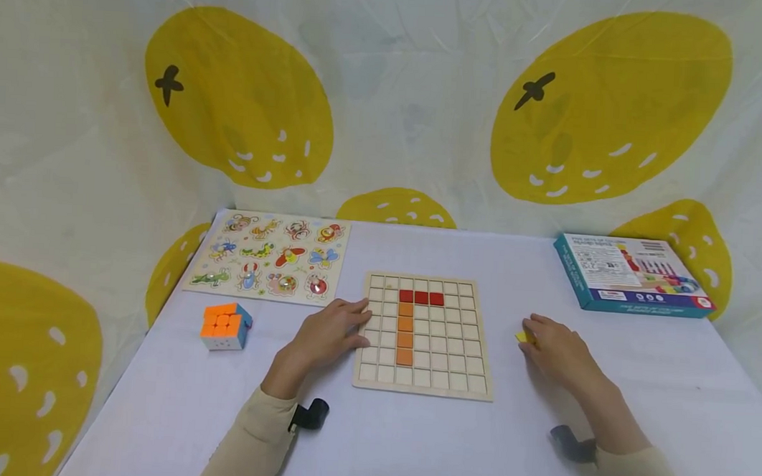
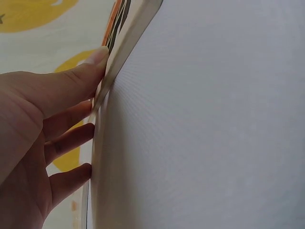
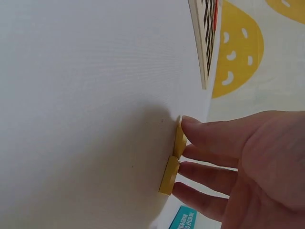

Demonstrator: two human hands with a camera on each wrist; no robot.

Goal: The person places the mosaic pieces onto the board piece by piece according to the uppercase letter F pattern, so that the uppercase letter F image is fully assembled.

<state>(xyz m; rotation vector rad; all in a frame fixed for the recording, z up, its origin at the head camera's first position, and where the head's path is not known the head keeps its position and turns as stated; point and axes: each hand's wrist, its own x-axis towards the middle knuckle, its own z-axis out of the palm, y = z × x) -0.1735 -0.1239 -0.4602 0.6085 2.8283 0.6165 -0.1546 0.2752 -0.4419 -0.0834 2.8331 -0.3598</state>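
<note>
A wooden grid board (image 1: 441,327) lies in the middle of the table, with three red tiles (image 1: 421,297) in a row and a column of several orange tiles (image 1: 405,333) below their left end. My left hand (image 1: 331,332) rests along the board's left edge, fingers and thumb extended; the left wrist view shows its fingertips (image 2: 83,171) against the board's side. Right of the board, my right hand (image 1: 559,351) is low over the table. Its thumb and fingers touch two yellow tiles (image 3: 169,175) lying end to end on the white cloth.
An insect puzzle board (image 1: 270,257) lies at the back left, with an orange-faced puzzle cube (image 1: 224,327) in front of it. A flat teal-edged game box (image 1: 634,275) is at the back right. Behind the table hangs a fruit-patterned curtain (image 1: 415,89).
</note>
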